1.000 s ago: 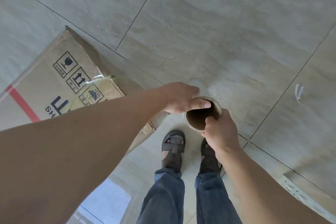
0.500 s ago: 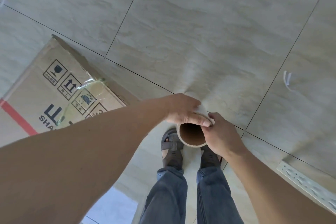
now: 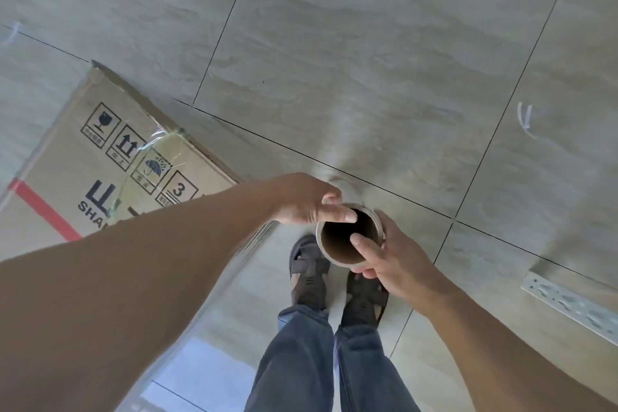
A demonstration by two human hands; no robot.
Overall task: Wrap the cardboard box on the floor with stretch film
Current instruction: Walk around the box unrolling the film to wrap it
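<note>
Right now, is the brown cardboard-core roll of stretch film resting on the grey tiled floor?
No, both the left hand and the right hand grip the cardboard-core roll of stretch film above the sandalled feet, off the grey tiled floor.

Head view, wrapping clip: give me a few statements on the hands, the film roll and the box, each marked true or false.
1. Both hands hold the stretch film roll by its open upper end. True: the left hand and right hand each have a thumb over the core's rim.
2. The roll lies flat on the floor. False: it is held up above the sandalled feet.
3. Some film already clings to the cardboard box. True: crinkled clear film crosses the handling symbols near its edge.
4. The box shows a blue stripe. False: the stripe is red.
5. The box sits to the person's right. False: it is on the left.
</note>
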